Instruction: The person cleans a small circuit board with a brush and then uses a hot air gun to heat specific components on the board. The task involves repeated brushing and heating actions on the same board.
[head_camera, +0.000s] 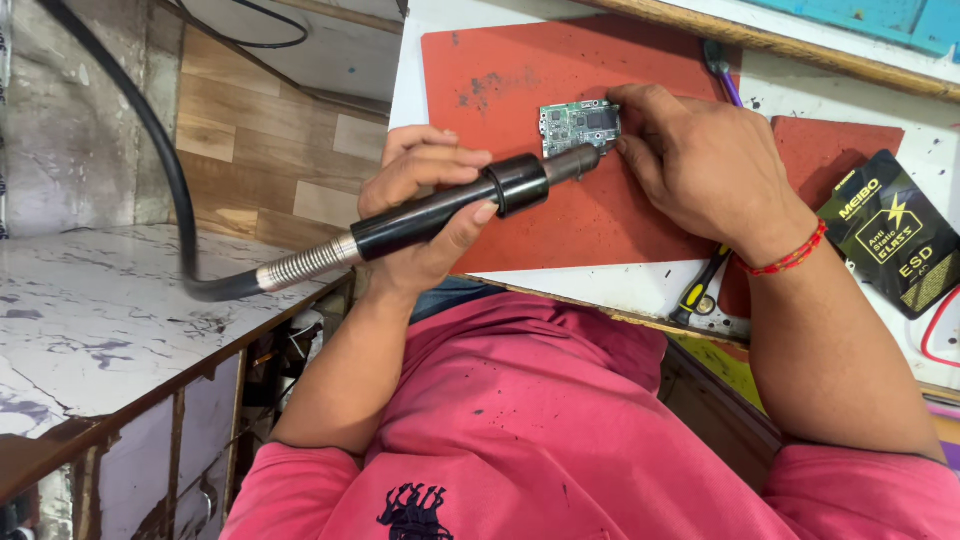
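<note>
Pink short-sleeved shirt with dark print, red thread bracelet.

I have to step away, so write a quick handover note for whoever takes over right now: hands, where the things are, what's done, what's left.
Left hand: gripping the black hot-air wand, nozzle aimed at the near edge of the circuit board.
Right hand: fingers pressed on the board's right side, steadying it.
Board lies flat on the red mat on the white bench top. A yellow-handled tool lies at the bench's near edge, a black pouch to the right.
Done: board placed and held, nozzle in position.
Left: the heating work itself; its progress cannot be told.
</note>
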